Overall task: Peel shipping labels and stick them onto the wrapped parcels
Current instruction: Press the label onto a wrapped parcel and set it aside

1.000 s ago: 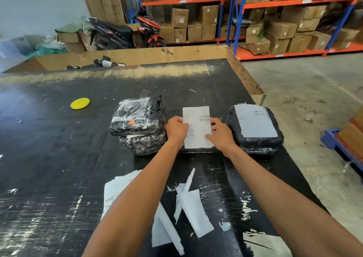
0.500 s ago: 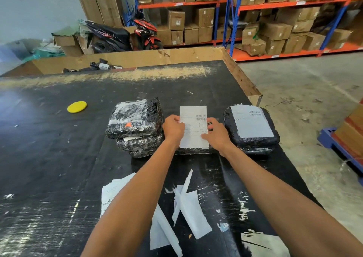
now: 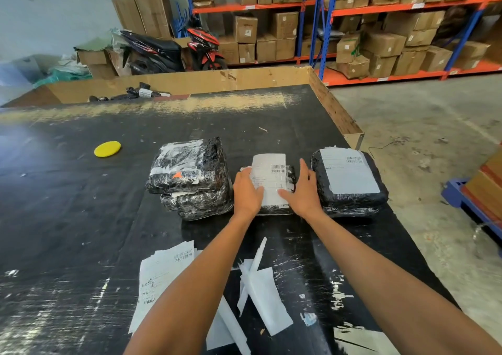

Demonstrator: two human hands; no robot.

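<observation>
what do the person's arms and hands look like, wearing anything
Both forearms are bare, with no sleeves in view. The left hand and right hand wear no gloves, and no watch, ring or wristband shows on either.

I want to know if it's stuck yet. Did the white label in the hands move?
Yes. The label went down from being held up and now lies flat on the middle parcel, beside the labelled right parcel.

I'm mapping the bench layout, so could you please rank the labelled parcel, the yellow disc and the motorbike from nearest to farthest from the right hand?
1. Labelled parcel: just right of the right hand.
2. Yellow disc: far left on the table.
3. Motorbike: beyond the table, by the shelving.
</observation>
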